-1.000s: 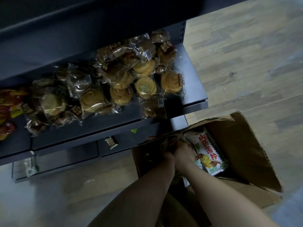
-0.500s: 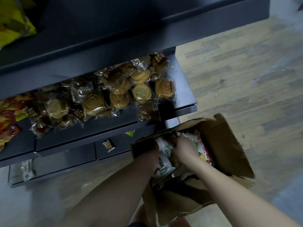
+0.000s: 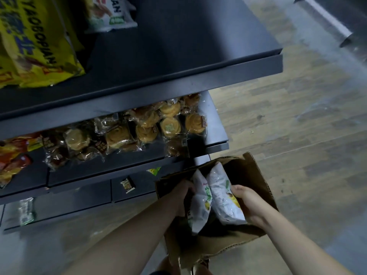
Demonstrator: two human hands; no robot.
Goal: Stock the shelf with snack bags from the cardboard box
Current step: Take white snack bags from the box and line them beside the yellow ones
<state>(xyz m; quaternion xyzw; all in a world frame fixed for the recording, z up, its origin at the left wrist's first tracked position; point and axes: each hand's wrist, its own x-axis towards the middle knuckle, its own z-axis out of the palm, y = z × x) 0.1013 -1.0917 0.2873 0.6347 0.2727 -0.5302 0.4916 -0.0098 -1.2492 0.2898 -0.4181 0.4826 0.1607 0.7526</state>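
Note:
An open cardboard box stands on the floor at the foot of a dark metal shelf unit. Two white snack bags rise upright out of the box, side by side. My left hand grips the left snack bag from its left side. My right hand grips the right snack bag from its right side. The lower ends of both bags are hidden inside the box.
The upper shelf holds a big yellow snack bag and a white snack bag, with bare dark surface to their right. The middle shelf carries several clear-wrapped pastries and red-orange bags. Wooden floor lies to the right.
Both hands have lifted two white bags up out of the box, now held apart and upright. The view has tilted upward, bringing the upper shelf into sight.

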